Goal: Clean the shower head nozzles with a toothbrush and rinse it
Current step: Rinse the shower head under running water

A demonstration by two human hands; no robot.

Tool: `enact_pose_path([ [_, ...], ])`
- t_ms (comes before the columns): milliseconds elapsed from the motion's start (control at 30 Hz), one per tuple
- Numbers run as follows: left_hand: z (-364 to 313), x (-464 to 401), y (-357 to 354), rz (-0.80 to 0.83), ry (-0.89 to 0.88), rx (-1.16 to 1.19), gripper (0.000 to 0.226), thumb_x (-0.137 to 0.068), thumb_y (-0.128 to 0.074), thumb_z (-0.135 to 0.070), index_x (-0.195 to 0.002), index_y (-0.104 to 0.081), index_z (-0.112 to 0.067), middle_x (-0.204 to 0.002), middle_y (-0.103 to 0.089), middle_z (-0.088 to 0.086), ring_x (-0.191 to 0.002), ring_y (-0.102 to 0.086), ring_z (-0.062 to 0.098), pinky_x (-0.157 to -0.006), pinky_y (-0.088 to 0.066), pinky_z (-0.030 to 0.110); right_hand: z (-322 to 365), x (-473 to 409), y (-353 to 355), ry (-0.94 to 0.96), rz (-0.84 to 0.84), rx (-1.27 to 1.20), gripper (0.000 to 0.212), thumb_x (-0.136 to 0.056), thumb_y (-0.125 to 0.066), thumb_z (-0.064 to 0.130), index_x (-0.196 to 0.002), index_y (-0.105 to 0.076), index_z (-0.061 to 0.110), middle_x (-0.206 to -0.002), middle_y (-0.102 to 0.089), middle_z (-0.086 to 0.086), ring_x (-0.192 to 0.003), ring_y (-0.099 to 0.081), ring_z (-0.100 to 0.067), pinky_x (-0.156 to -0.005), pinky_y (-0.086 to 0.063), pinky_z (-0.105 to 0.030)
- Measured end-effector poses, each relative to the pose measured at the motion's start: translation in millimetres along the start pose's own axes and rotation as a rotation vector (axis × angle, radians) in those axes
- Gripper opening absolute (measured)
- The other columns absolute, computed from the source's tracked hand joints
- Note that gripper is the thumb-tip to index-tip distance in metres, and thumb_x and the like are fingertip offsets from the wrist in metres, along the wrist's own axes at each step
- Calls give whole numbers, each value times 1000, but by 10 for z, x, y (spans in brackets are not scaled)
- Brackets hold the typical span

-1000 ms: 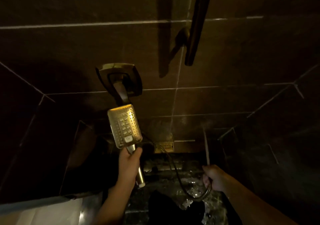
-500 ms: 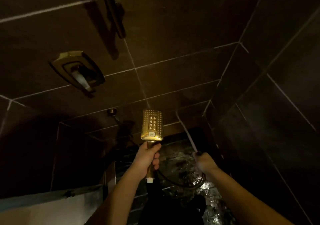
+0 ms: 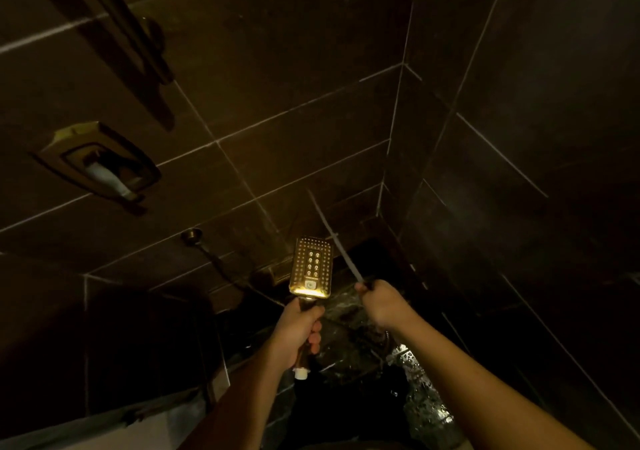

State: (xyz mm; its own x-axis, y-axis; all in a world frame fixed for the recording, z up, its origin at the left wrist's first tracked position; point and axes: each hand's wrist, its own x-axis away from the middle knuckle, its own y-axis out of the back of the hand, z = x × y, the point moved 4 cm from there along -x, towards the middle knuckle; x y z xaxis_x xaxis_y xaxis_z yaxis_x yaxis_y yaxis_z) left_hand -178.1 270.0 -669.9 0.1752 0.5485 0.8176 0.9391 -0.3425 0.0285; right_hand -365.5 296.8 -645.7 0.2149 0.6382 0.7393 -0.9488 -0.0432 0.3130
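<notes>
A gold rectangular shower head (image 3: 311, 267) stands upright at centre, nozzle face toward me. My left hand (image 3: 299, 331) grips its handle, whose white bottom end (image 3: 300, 374) shows bare below my fist. My right hand (image 3: 384, 305) sits just right of the head, closed around the dark hose end (image 3: 369, 284). A thin pale streak (image 3: 332, 234), seemingly a water jet, rises up and left from that hand, passing behind the head's right edge. No toothbrush is visible.
Dark tiled walls meet in a corner (image 3: 391, 158) ahead. A gold mixer handle (image 3: 100, 169) and a hose outlet (image 3: 192, 234) sit on the left wall below a dark rail (image 3: 138, 33). The stone floor (image 3: 426, 404) is wet. A pale ledge (image 3: 104, 425) lies at bottom left.
The view has swung right toward the corner. My right hand rose from low by the floor to beside the shower head, and the pale streak has appeared from it.
</notes>
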Motion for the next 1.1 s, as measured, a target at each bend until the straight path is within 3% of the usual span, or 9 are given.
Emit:
enact_pose_path([
  [200, -18, -61, 54, 15, -10, -66, 11, -99, -60, -18, -101, -52, -10, -57, -49, 1, -42, -44, 14, -40, -38, 29, 267, 35, -80, 68, 0, 115, 39, -99, -50, 35, -119, -61, 4, -112, -66, -16, -99, -63, -28, -74, -43, -29],
  [367, -59, -73, 122, 2, 66, -60, 14, -101, -52, -20, -105, -47, -7, -61, -49, 6, -41, -46, 16, -40, -39, 27, 438, -100, -159, 10, 42, 15, 23, -100, -48, 29, -94, -60, 10, -75, -53, -4, -64, -49, -14, -56, -37, -26],
  [433, -83, -70, 111, 1, 100, -16, 13, -102, -45, -18, -100, -48, -6, -58, -49, 7, -38, -44, 17, -39, -37, 26, 490, -148, -183, -43, 41, -133, 22, -102, -43, 23, -95, -59, 9, -71, -51, -5, -58, -47, -14, -49, -36, -26],
  [533, -131, -101, 93, -26, 133, 11, 26, -103, -38, -19, -85, -50, -6, -52, -47, 7, -35, -42, 17, -37, -35, 24, 536, -210, -215, -104, 33, -256, 30, -101, -41, 17, -116, -59, -2, -85, -59, -12, -74, -58, -25, -57, -42, -31],
  [667, -160, -178, 98, -57, 129, 19, 21, -103, -35, -18, -92, -49, -6, -56, -46, 8, -37, -42, 18, -37, -36, 24, 501, -269, -290, -139, 43, -308, 34, -100, -39, 16, -124, -56, -2, -103, -63, -16, -95, -62, -31, -65, -47, -33],
  [800, -171, -198, 84, -85, 101, -27, 15, -100, -35, -13, -109, -46, -6, -57, -48, 9, -37, -44, 17, -37, -38, 24, 433, -211, -376, -159, 39, -327, 33, -99, -42, 15, -119, -58, -6, -80, -58, -13, -60, -54, -22, -40, -39, -22],
  [900, -190, -213, 40, -126, 92, -99, 19, -101, -36, -10, -119, -39, -6, -60, -49, 10, -41, -46, 19, -38, -41, 25, 441, -181, -450, -159, 29, -302, 30, -98, -41, 16, -109, -61, -5, -71, -56, -12, -38, -51, -15, -33, -33, -19],
  [1000, -221, -272, -39, -154, 83, -176, 23, -99, -34, -5, -121, -40, 0, -63, -55, 13, -41, -51, 20, -37, -43, 25, 487, -176, -510, -160, 58, -274, 31, -94, -45, 17, -108, -65, -2, -89, -68, -17, -63, -66, -27, -48, -45, -28],
  [1100, -262, -416, -119, -129, 121, -162, 29, -97, -37, -4, -120, -50, 8, -71, -62, 21, -38, -54, 21, -37, -43, 24, 536, -146, -505, -136, 74, -211, 25, -93, -46, 14, -87, -67, 1, -82, -66, -17, -61, -61, -25, -55, -46, -34],
])
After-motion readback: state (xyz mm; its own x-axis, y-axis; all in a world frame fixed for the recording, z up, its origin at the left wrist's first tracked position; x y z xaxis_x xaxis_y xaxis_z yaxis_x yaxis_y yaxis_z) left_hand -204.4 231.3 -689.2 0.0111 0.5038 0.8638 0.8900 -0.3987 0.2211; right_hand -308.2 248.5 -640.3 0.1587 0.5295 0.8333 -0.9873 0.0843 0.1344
